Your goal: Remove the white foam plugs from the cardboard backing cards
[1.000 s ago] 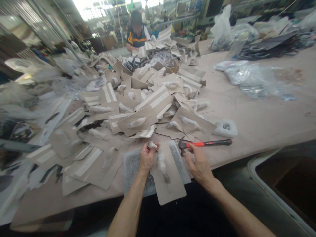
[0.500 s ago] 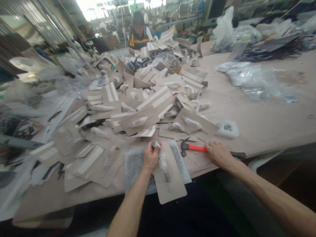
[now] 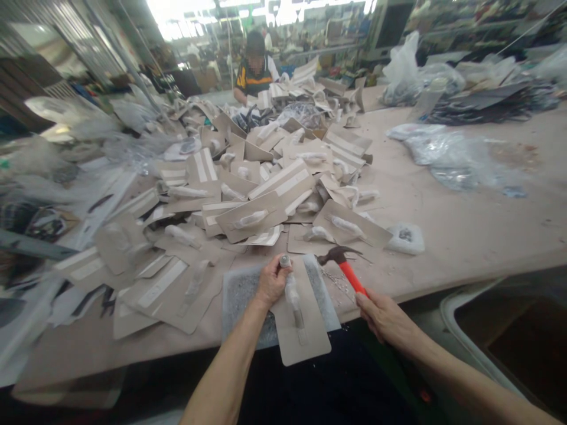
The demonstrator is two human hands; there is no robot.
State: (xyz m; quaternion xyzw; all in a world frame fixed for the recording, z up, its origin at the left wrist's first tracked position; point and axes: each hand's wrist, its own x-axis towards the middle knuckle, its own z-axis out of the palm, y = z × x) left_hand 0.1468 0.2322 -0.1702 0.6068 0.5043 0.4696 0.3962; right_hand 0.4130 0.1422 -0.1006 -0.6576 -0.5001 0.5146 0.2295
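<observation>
My left hand [image 3: 271,283] is closed around the top end of a plastic-wrapped handle. This handle is attached to a flat beige panel [image 3: 310,342], whose near end juts past the table edge. A small round metallic piece shows at the handle's top, beside my thumb. Under the panel lies a grey speckled slab [image 3: 241,292]. On the right, my right hand [image 3: 376,313] grips the red shaft of a claw hammer [image 3: 352,276]. Its dark head is raised just right of the panel, apart from it. Loose slender bits lie on the table below the hammer.
A large heap of similar panels [image 3: 248,215] with wrapped handles covers the table's middle and left. A small plastic container [image 3: 405,237] holds tiny metallic parts. Clear plastic bags [image 3: 452,156] lie on the right. Across the table sits another person [image 3: 254,74].
My right hand has lifted the hammer from the table, turning it so its head sits closer to the panel. The left hand keeps its hold on the panel's handle.
</observation>
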